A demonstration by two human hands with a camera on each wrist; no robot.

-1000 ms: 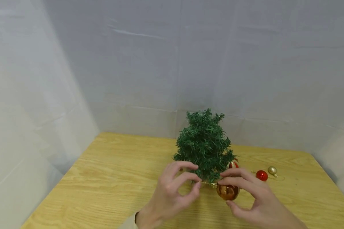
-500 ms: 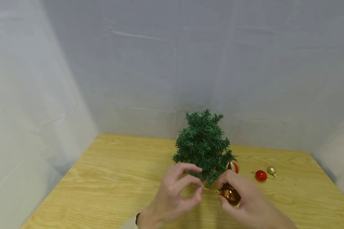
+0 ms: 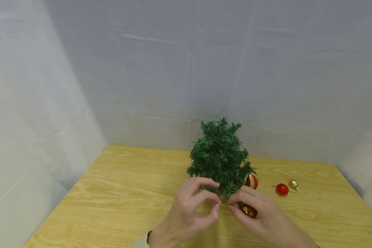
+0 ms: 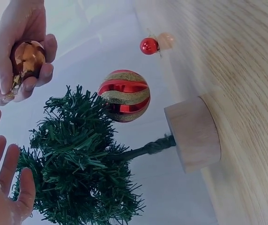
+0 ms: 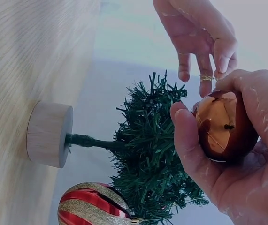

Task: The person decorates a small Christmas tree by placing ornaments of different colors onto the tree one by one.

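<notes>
A shiny copper-coloured Christmas bauble [image 5: 225,126] lies in my right hand [image 3: 263,212], whose fingers and thumb curl round it near its gold cap. From the cap a thin gold cord [image 5: 206,77] runs left to my left hand [image 3: 189,210], which pinches its end between thumb and fingertip. Both hands are held just in front of a small artificial Christmas tree [image 3: 220,155]. In the left wrist view the tree's round wooden base [image 4: 192,133] stands on the table. Beside the branches shows a large red-and-gold striped bauble [image 4: 124,96]; the head view hides part of it.
To the right of the tree, a small red bauble [image 3: 282,189] and a small gold bauble [image 3: 293,184] lie on the wood-grain table [image 3: 136,179]. A pale sheet [image 3: 142,75] rises behind the table.
My right hand has shifted its hold from round the copper bauble towards its cap and moved slightly left, nearer the left hand. The left hand keeps pinching the cord, almost still.
</notes>
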